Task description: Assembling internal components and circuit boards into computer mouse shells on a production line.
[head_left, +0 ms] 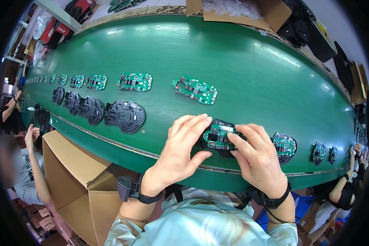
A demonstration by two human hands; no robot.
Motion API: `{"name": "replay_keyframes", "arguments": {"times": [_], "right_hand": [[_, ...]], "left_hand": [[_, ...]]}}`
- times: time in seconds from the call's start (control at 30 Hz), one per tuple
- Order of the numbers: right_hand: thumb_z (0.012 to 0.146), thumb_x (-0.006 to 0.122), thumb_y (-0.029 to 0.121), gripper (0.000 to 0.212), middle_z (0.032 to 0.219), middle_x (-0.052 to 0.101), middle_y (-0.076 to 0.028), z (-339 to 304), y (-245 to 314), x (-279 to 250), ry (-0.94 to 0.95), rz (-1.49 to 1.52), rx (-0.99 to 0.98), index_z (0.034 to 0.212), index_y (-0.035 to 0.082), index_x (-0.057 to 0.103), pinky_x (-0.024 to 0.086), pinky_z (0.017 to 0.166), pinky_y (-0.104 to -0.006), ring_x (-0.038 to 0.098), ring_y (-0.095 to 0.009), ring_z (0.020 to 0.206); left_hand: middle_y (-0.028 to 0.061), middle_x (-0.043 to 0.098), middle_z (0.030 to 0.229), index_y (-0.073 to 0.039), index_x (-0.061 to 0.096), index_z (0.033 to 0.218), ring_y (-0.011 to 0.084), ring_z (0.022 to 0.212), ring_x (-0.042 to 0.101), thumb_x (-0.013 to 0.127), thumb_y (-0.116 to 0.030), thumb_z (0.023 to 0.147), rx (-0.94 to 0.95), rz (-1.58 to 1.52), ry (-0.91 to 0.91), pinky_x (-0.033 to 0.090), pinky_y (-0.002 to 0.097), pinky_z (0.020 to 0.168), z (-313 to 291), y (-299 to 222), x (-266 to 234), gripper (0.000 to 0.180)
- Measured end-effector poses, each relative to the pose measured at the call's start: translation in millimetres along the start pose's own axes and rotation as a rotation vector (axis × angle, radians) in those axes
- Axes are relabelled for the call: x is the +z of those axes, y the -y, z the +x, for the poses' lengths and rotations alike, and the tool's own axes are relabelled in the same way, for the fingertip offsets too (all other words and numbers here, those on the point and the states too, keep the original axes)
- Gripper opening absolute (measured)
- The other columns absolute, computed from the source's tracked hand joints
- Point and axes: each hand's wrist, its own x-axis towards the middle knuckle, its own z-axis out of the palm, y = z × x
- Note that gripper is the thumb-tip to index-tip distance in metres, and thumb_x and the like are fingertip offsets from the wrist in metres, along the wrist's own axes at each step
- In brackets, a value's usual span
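Observation:
A green circuit board (pixel 219 139) lies in a black plastic shell (pixel 222 122) on the green bench, between my two hands. My left hand (pixel 180 149) grips the shell's left side, its fingers at the far edge and the thumb at the near edge. My right hand (pixel 258 153) holds the board's right end, with fingers pressed on top and the thumb at the near side. Its fingers hide part of the board. Just right of that hand sits another black shell with a board (pixel 284 146) in it. A loose circuit board (pixel 196 90) lies beyond my hands.
Several circuit boards (pixel 134 82) run in a row to the left, with several black shells (pixel 124 116) nearer me. More filled shells (pixel 318 153) lie right. An open cardboard box (pixel 71 158) stands below the bench's left front. Other people work at both ends.

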Motion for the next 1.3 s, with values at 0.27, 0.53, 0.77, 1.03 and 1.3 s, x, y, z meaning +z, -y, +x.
{"name": "replay_keyframes", "arguments": {"times": [0.27,0.53,0.77,1.03,1.3], "right_hand": [[0.070,0.076,0.000,0.041,0.115,0.064,-0.021,8,5,-4,0.039,-0.048,0.021,0.110,-0.003,0.068,0.052,0.088,-0.0459,0.062,-0.039,0.108],[0.071,0.075,0.000,0.038,0.114,0.064,-0.020,11,5,2,0.039,-0.059,0.040,0.108,-0.003,0.069,0.052,0.088,-0.0456,0.062,-0.038,0.108],[0.071,0.074,0.001,0.037,0.115,0.064,-0.021,14,5,4,0.042,-0.074,0.066,0.108,-0.003,0.070,0.052,0.089,-0.0455,0.062,-0.038,0.108],[0.070,0.076,0.003,0.039,0.115,0.064,-0.022,13,6,13,-0.007,-0.042,0.102,0.107,-0.006,0.070,0.051,0.089,-0.0475,0.061,-0.039,0.109],[0.068,0.078,0.004,0.035,0.113,0.065,-0.020,16,5,23,-0.095,-0.073,0.148,0.101,-0.006,0.072,0.050,0.085,-0.0457,0.061,-0.037,0.108]], "left_hand": [[0.0163,0.059,0.141,-0.004,0.054,0.141,0.0379,0.125,0.054,0.085,-0.005,0.070,0.015,0.003,0.021,0.044,0.0466,0.107,6,-1,-3,0.077],[0.0167,0.059,0.140,-0.004,0.055,0.140,0.0372,0.120,0.057,0.085,-0.005,0.071,0.025,-0.020,0.032,0.046,0.0451,0.103,9,2,-5,0.075],[0.0168,0.059,0.139,-0.004,0.055,0.140,0.0363,0.118,0.058,0.084,-0.003,0.071,0.025,-0.030,0.042,0.049,0.0426,0.100,14,5,-4,0.075],[0.0163,0.060,0.135,-0.003,0.060,0.134,0.0360,0.111,0.059,0.081,0.004,0.070,-0.001,-0.017,-0.011,0.051,0.0423,0.094,19,-1,2,0.068],[0.0161,0.061,0.133,-0.001,0.063,0.129,0.0350,0.108,0.059,0.077,0.008,0.069,0.001,0.009,-0.005,0.052,0.0408,0.091,22,0,4,0.063]]}}
